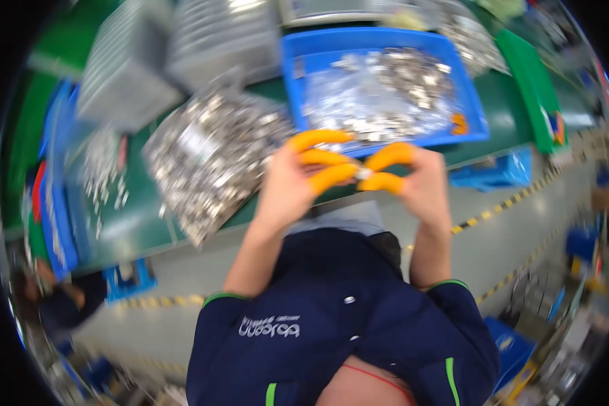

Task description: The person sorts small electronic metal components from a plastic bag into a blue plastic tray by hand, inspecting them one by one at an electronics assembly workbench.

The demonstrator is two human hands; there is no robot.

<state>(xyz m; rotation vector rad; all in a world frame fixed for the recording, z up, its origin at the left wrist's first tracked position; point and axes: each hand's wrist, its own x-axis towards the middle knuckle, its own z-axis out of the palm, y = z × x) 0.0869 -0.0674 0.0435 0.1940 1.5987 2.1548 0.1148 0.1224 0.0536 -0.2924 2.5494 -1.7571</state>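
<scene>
Both hands meet just in front of a blue tray (485, 132), their fingertips covered in orange finger cots. Between them is a small pale, shiny piece (364, 174), too small and blurred to name. My right hand (419, 179) pinches it between thumb and finger. My left hand (297, 169) closes on its other side, fingertips touching or nearly so. Many small silvery metal parts (419, 74) lie in the tray, partly on clear plastic. To the left, a clear plastic bag (216, 155) is full of similar metal parts, close beside my left hand.
Stacked grey trays (223, 47) stand behind the bag. Loose small parts (101, 169) are scattered on the green table (142, 233) at left. Orange finger cots (459, 124) lie in the blue tray's right corner. A green bin (531, 88) stands at right. Another person (67, 304) is at lower left.
</scene>
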